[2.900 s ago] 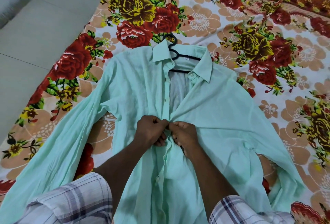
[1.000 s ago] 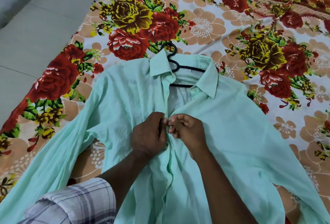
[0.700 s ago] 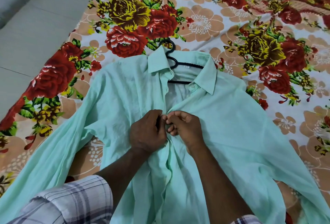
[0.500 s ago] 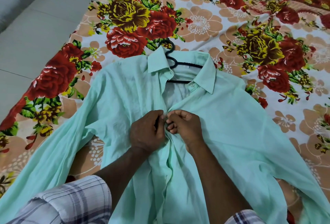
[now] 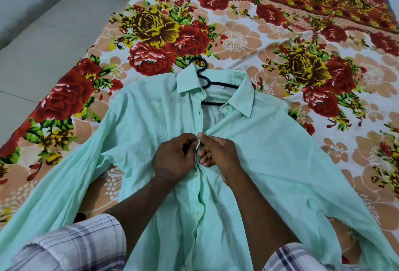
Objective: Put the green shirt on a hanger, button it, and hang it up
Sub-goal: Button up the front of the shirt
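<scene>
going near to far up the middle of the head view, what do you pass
plaid sleeves → fastened button → left hand and right hand pinching the green shirt placket → open collar → black hanger hook → floral bedsheet

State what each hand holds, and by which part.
Both hold the shirt at its front opening: left hand pinches one edge, right hand the other, below the collar.

Left hand (image 5: 173,158), right hand (image 5: 218,154) pinched together

Green shirt (image 5: 269,162) covers the near floral sheet (image 5: 237,37); far sheet lies open.
</scene>
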